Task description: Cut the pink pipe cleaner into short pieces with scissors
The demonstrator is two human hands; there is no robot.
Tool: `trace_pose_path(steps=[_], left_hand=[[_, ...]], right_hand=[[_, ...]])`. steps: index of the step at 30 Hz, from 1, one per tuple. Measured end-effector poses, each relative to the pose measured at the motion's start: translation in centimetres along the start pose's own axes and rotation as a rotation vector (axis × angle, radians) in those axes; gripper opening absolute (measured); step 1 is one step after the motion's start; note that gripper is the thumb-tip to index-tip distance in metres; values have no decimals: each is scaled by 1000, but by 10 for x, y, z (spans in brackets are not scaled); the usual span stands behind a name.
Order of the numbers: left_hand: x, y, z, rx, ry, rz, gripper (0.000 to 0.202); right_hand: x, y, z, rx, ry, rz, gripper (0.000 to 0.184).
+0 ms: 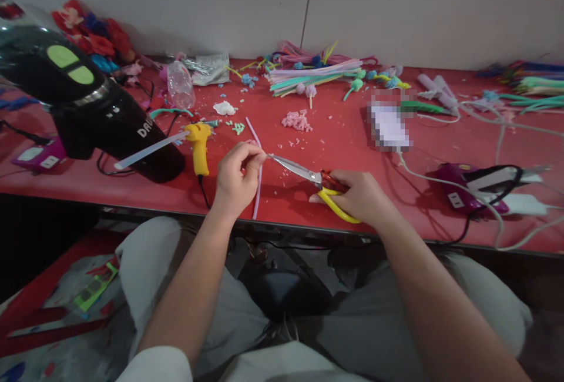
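Note:
My left hand [240,173] is closed in a pinch on a lilac pipe cleaner [257,200]. The pipe cleaner bends at the fingertips, one end pointing away and the other towards the table's front edge. In my right hand [359,194] is a pair of scissors [304,171] with one yellow and one red-orange handle. Their blades look nearly closed, with the tips right beside my left fingertips. Exactly what lies at the tips is too small to make out. Short pink cut pieces [296,121] and green ones [238,128] lie beyond my hands.
A yellow glue gun [200,150] with a long glue stick stands left, by a large black flask-like object [118,111]. Pipe cleaner bundles [315,76] lie at the back of the red table [335,135]. Purple power strips [458,188] and white cables [423,173] occupy the right.

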State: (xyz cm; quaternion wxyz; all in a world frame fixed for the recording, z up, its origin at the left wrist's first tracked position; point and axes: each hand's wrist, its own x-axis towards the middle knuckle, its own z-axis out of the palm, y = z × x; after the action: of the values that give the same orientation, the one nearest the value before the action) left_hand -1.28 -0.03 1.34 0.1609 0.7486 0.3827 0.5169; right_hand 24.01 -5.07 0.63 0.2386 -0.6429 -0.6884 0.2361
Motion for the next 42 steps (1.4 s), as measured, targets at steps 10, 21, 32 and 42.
trace_pose_path(steps=[10,21,32,42], left_hand=[[1,4,-2,6,7,-8,21],[-1,0,-1,7,-12,-23,19],[-1,1,-2,6,-8,-11,20],[-1,2,-3,16,-10,-6,20]], right_hand=[[-3,-3,-3,28,4,-24,58],[-3,-4,-4,18,-10,-29,60],[-1,1,-1,6,12,-19,60],[-4,0,-6,34,-12,-22,59]])
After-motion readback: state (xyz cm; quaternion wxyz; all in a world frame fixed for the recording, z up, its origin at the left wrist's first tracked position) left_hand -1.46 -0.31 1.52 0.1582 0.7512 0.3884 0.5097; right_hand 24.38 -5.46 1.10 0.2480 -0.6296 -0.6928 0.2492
